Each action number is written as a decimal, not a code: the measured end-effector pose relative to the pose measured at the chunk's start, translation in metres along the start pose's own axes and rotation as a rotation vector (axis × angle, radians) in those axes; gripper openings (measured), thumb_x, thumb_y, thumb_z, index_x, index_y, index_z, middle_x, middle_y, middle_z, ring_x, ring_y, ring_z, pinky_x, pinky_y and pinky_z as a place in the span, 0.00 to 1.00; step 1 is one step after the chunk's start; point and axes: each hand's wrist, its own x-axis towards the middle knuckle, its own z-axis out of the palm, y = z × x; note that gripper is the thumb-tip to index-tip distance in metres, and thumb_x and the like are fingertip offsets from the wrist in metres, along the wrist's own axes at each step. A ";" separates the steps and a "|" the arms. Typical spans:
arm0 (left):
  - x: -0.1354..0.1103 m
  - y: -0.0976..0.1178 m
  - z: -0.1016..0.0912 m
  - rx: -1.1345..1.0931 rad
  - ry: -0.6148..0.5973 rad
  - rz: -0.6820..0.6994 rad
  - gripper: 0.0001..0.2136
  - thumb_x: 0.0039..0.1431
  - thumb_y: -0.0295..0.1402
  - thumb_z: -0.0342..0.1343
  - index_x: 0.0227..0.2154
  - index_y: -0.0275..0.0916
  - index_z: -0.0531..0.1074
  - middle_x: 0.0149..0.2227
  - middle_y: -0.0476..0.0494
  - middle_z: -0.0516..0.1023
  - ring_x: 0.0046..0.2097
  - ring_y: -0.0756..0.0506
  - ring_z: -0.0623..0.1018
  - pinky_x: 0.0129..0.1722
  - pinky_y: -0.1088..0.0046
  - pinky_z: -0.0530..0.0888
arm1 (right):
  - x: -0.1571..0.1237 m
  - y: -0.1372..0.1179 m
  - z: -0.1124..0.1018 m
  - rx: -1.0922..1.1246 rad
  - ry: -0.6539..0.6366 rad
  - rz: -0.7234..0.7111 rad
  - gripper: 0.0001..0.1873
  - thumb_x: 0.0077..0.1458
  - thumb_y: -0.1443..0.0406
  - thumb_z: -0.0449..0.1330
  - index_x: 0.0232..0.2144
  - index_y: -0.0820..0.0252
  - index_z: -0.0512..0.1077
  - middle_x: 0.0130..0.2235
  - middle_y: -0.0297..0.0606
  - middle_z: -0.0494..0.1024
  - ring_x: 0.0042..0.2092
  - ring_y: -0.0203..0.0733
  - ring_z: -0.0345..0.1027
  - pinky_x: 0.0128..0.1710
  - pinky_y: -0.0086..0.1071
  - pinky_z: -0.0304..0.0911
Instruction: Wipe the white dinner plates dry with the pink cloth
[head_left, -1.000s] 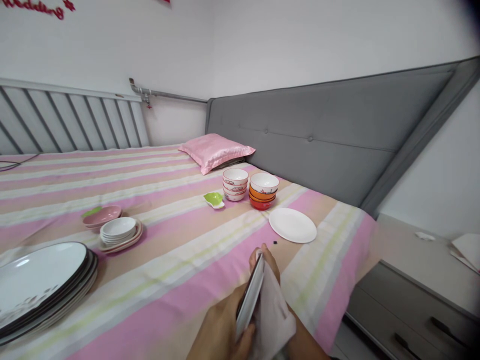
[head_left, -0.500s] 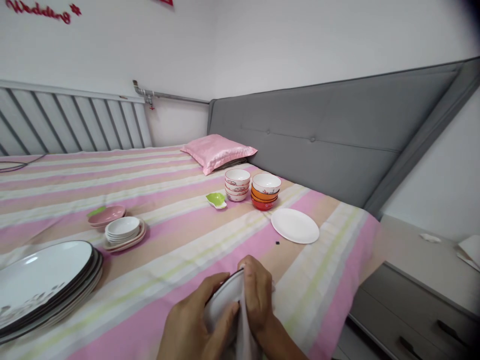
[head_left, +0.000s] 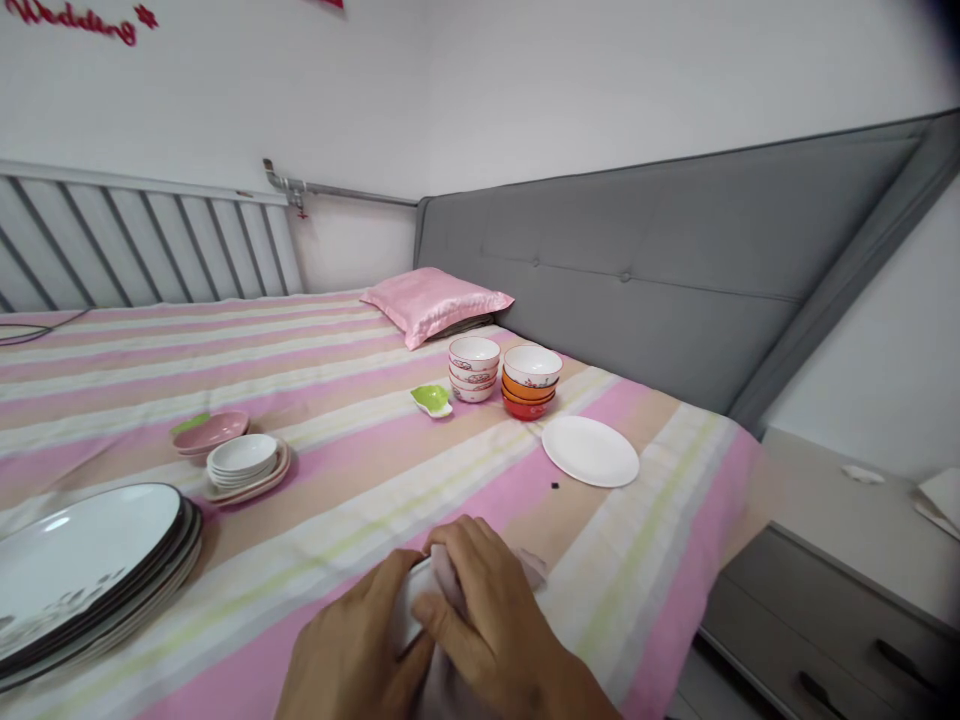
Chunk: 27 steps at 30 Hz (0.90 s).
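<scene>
Low in the middle of the view, my left hand point(head_left: 352, 650) grips a small white plate point(head_left: 414, 605), mostly hidden behind my fingers. My right hand point(head_left: 491, 625) lies over the plate with a pale pink cloth point(head_left: 525, 568) pressed against it. Both hands hover just above the pink striped bedspread point(head_left: 360, 480) near its front edge.
A white plate point(head_left: 590, 451) lies right of centre. Behind it stand stacked red-patterned bowls point(head_left: 473, 368), orange bowls point(head_left: 530, 381) and a green dish point(head_left: 430, 399). Small white dishes point(head_left: 242, 460), pink dishes point(head_left: 210, 433) and large dark-rimmed plates point(head_left: 82, 560) sit left. A grey nightstand point(head_left: 832, 590) is right.
The plate has turned from edge-on to nearly flat and dropped lower. My right hand with the cloth has moved over its top, and both hands have come closer to the camera.
</scene>
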 end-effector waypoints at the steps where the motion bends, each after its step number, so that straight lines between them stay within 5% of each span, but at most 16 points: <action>1: 0.001 -0.001 -0.002 -0.031 -0.019 0.010 0.14 0.51 0.31 0.50 0.42 0.44 0.68 0.38 0.46 0.78 0.37 0.40 0.78 0.32 0.70 0.70 | 0.000 -0.003 -0.004 -0.004 -0.036 0.004 0.10 0.55 0.61 0.57 0.37 0.58 0.62 0.36 0.35 0.66 0.39 0.40 0.58 0.40 0.35 0.55; 6: 0.007 0.003 -0.011 -0.371 -0.060 0.182 0.10 0.44 0.27 0.55 0.33 0.40 0.70 0.32 0.50 0.78 0.34 0.44 0.76 0.33 0.76 0.70 | 0.001 -0.012 -0.021 0.052 -0.126 0.018 0.15 0.45 0.65 0.66 0.34 0.58 0.64 0.29 0.28 0.65 0.32 0.35 0.59 0.35 0.30 0.55; 10: 0.010 0.007 0.002 -0.507 0.076 0.224 0.02 0.46 0.30 0.55 0.23 0.38 0.68 0.22 0.53 0.70 0.25 0.49 0.69 0.24 0.79 0.65 | -0.001 -0.014 -0.027 -0.054 0.016 -0.101 0.16 0.50 0.66 0.62 0.43 0.55 0.65 0.35 0.32 0.70 0.38 0.39 0.61 0.39 0.33 0.54; 13: 0.015 0.007 0.024 -0.579 0.172 0.251 0.03 0.45 0.29 0.55 0.21 0.38 0.65 0.22 0.52 0.68 0.27 0.50 0.68 0.26 0.79 0.65 | -0.001 -0.009 -0.025 -0.232 0.103 -0.170 0.09 0.56 0.61 0.57 0.40 0.55 0.67 0.35 0.35 0.71 0.37 0.43 0.60 0.38 0.36 0.51; 17: 0.025 0.005 0.043 -0.655 0.109 0.183 0.03 0.44 0.26 0.52 0.25 0.37 0.65 0.26 0.51 0.69 0.31 0.49 0.69 0.30 0.78 0.67 | 0.005 0.007 -0.015 -0.376 0.115 -0.140 0.10 0.59 0.57 0.53 0.37 0.56 0.68 0.34 0.36 0.71 0.36 0.43 0.59 0.35 0.36 0.49; 27: 0.027 0.001 0.043 -0.524 0.027 0.064 0.13 0.47 0.35 0.58 0.20 0.38 0.58 0.22 0.53 0.60 0.25 0.52 0.62 0.21 0.81 0.60 | 0.004 0.039 -0.007 -0.310 0.359 -0.141 0.14 0.61 0.63 0.45 0.25 0.59 0.62 0.25 0.35 0.65 0.29 0.39 0.57 0.30 0.32 0.48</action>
